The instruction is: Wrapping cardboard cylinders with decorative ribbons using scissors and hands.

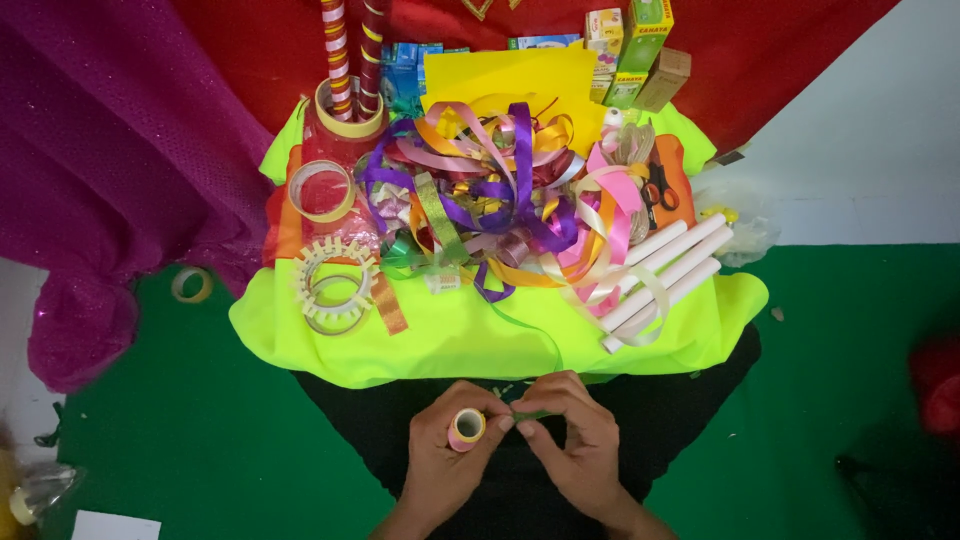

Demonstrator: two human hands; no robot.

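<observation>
My left hand (pixel 440 455) is closed around a small pink tape roll (pixel 466 429) held over my dark lap. My right hand (pixel 578 440) pinches a thin green strip (pixel 532 413) right beside the roll, fingertips of both hands almost touching. A thin green ribbon strand (pixel 540 335) runs from the pile on the table down toward my hands. In front of me a low table is draped in a neon yellow-green cloth (pixel 450 345).
A tangle of coloured ribbons (pixel 505 195) fills the table's middle. Tape rolls (pixel 335 285) lie at left, white paper rolls (pixel 665 275) and orange-handled scissors (pixel 658 195) at right. Yellow card (pixel 505 75) and small boxes (pixel 630 45) stand behind. Purple cloth (pixel 90 180) hangs left; green floor (pixel 850 330) surrounds.
</observation>
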